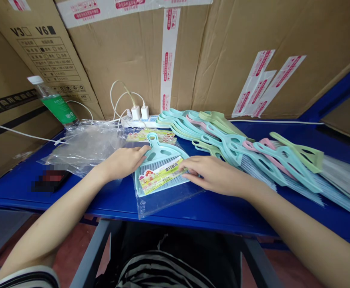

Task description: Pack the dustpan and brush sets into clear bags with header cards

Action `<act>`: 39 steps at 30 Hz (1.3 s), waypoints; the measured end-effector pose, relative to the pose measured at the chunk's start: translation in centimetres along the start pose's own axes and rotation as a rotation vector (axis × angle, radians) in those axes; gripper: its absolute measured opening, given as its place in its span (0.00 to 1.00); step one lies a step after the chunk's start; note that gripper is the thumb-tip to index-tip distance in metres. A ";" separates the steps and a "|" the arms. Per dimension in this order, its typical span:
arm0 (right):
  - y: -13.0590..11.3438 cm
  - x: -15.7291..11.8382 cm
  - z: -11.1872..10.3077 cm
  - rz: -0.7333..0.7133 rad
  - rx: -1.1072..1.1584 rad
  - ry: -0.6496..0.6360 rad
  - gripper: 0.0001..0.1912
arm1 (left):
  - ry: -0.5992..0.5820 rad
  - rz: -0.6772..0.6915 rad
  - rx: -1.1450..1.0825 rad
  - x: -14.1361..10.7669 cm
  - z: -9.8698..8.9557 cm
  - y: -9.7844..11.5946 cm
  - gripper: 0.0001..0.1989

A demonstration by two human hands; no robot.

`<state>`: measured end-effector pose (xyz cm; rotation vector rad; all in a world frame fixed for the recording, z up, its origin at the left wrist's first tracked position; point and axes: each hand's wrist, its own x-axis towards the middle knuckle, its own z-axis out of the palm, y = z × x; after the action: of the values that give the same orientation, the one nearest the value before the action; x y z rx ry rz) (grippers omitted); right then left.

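1. Now the left hand [122,163] lies open, its fingers resting on the rim of the teal dustpan [159,154] without gripping.
2. The right hand [215,175] is also open, with its fingertips on the dustpan's label card [162,176].
3. A clear bag [165,204] lies under the dustpan.
4. More dustpans [223,136] are piled to its right, and a power strip [129,124] sits behind it.

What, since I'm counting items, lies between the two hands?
In the head view, a mint dustpan with a brush and a printed card, on a clear plastic bag, lies between the left hand and right hand.
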<state>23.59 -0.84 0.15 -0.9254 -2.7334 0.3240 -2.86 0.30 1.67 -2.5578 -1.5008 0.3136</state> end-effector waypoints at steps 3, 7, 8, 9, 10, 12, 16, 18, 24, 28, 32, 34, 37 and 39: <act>0.0 0.0 0.0 0.002 0.000 -0.003 0.09 | 0.026 0.011 0.003 0.0 0.1 -0.1 0.21; 0.0 0.0 -0.1 0.004 0.001 -0.009 0.09 | 0.030 0.018 0.012 0.1 0.2 -0.2 0.21; -0.1 0.0 -0.1 0.005 0.001 -0.013 0.09 | 0.025 0.016 0.014 0.1 0.1 -0.2 0.21; -0.1 0.0 -0.2 0.007 -0.001 -0.015 0.09 | 0.017 0.014 0.014 0.1 0.1 -0.1 0.21; -0.1 0.0 -0.2 0.007 -0.001 -0.018 0.09 | 0.010 0.012 0.013 0.1 0.1 -0.1 0.21; -0.1 0.0 -0.2 0.006 0.000 -0.018 0.09 | 0.006 0.011 0.011 0.1 0.0 0.0 0.22; -0.2 0.0 -0.2 0.005 0.007 -0.010 0.08 | 0.023 0.011 0.011 0.1 0.1 0.0 0.22; -0.2 0.0 -0.2 0.006 0.007 -0.008 0.08 | 0.022 0.009 0.012 0.1 0.2 0.0 0.22; -0.1 0.1 -0.2 0.007 0.004 -0.017 0.09 | -0.004 -0.001 0.000 0.1 0.0 0.1 0.22; -0.1 0.1 -0.1 0.009 -0.003 -0.033 0.09 | -0.022 -0.011 -0.005 0.0 -0.2 0.3 0.22; 0.0 0.0 -0.1 0.009 -0.001 -0.032 0.10 | -0.028 -0.016 -0.008 0.1 -0.2 0.3 0.22; -0.1 0.0 -0.1 0.008 0.004 -0.031 0.10 | -0.030 -0.018 -0.005 0.1 -0.2 0.3 0.22; -0.1 0.0 -0.2 0.008 0.016 -0.025 0.10 | -0.022 -0.015 0.005 0.1 -0.2 0.2 0.21; -0.1 0.0 -0.2 0.007 0.018 -0.024 0.10 | -0.019 -0.015 0.004 0.1 -0.1 0.2 0.21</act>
<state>23.57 -0.90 0.41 -0.9331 -2.7443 0.3632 -2.63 0.28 1.76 -2.5463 -1.5233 0.3395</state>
